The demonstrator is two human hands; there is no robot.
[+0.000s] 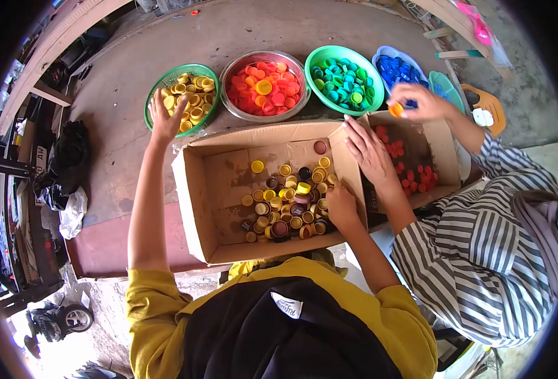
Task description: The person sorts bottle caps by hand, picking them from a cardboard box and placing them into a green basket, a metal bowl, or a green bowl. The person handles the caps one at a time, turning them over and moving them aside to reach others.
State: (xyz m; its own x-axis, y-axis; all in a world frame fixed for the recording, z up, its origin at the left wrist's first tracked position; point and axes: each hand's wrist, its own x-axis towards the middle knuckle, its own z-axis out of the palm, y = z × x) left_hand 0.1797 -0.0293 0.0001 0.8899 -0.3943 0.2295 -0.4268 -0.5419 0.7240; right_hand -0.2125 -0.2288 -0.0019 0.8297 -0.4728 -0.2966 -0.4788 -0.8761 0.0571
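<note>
My left hand [166, 118] is over the near-left rim of a green basket [152, 106], its fingers spread above yellow bottle caps [195, 100]. Nothing shows in its grasp. My right hand [341, 203] reaches into a large cardboard box [193, 201] at its right side. Its fingers are curled beside a pile of caps [289, 197]; what they hold, if anything, is hidden. Yellow, brown and black caps lie loose in that box, mostly toward its near right part.
Beyond the box stand a metal bowl of red and orange caps [265, 87], a green basin of green caps [345, 82] and a blue basket [400, 66]. At right, a co-worker in striped sleeves holds an orange cap [396, 110], the other hand on the box's edge; red caps fill a second box [442, 148].
</note>
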